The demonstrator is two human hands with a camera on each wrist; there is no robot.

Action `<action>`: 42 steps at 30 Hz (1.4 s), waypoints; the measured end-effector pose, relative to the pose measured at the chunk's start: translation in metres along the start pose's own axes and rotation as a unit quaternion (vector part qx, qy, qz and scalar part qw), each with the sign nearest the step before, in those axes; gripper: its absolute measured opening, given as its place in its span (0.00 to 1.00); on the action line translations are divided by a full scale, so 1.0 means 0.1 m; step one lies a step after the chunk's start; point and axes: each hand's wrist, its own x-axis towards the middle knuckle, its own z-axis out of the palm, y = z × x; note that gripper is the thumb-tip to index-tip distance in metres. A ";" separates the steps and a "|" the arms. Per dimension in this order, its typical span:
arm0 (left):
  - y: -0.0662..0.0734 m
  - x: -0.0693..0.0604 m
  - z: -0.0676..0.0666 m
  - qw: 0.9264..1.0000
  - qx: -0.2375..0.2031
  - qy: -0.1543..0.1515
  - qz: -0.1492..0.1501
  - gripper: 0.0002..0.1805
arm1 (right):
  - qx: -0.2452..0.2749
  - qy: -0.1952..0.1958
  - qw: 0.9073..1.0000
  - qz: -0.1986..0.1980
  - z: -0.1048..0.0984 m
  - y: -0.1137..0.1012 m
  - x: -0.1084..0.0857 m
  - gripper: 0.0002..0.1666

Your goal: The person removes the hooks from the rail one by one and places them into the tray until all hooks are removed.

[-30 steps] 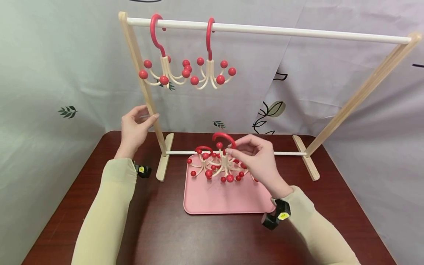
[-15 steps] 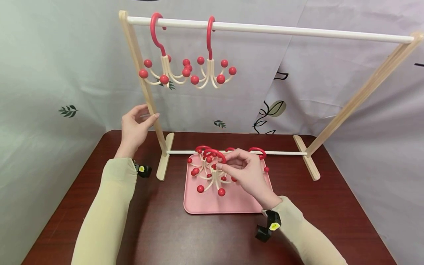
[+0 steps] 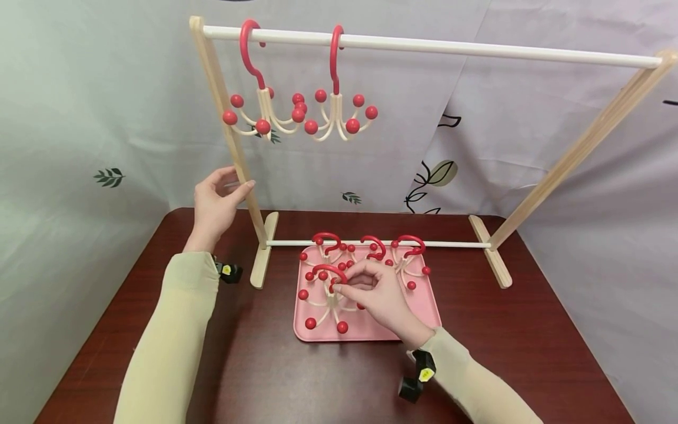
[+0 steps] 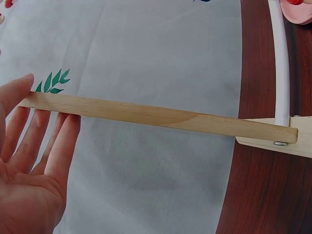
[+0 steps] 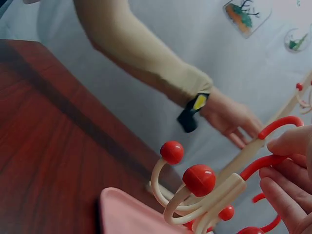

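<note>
The left hand (image 3: 214, 203) holds the wooden left post (image 3: 218, 88) of a rack between thumb and fingers; the left wrist view shows the fingers (image 4: 63, 146) lying along the post (image 4: 146, 114). With thumb and fingers the right hand (image 3: 378, 294) pinches the red hook of a cream hanger (image 3: 331, 300) with red balls, over the front left of a pink tray (image 3: 371, 334). In the right wrist view the hanger (image 5: 219, 195) is tilted, its hook between thumb and fingers. Several similar hangers (image 3: 404, 263) lie at the tray's back.
Two hangers (image 3: 263, 106) (image 3: 336, 112) hang from the left half of the rack's white top bar (image 3: 477, 50). The right post (image 3: 582, 147) stands on a wooden foot (image 3: 489, 253). A low white bar (image 3: 455, 244) runs behind the tray, and patterned cloth (image 3: 159, 118) hangs behind.
The right hand has moved left and toward the front with the pinched hanger, away from the other hangers at the tray's back. The left hand has stayed on the post.
</note>
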 end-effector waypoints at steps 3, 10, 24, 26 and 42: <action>0.00 0.00 0.00 1.000 0.000 0.001 0.002 0.26 | 0.015 -0.009 1.000 0.003 0.04 0.09 -0.02 0.11; -0.01 0.00 0.00 1.000 -0.003 0.001 0.003 0.25 | 0.020 -0.019 0.999 0.015 0.12 0.24 -0.04 0.10; 0.00 0.00 0.00 1.000 -0.001 0.001 0.001 0.25 | 0.015 -0.022 0.998 0.050 0.15 0.36 -0.01 0.12; 0.00 0.00 0.00 1.000 -0.001 0.001 0.001 0.26 | 0.016 -0.020 0.998 0.053 0.14 0.36 -0.01 0.13; -0.01 0.00 0.01 1.000 -0.015 -0.001 0.001 0.25 | 0.005 -0.021 0.999 0.044 0.06 0.38 -0.02 0.18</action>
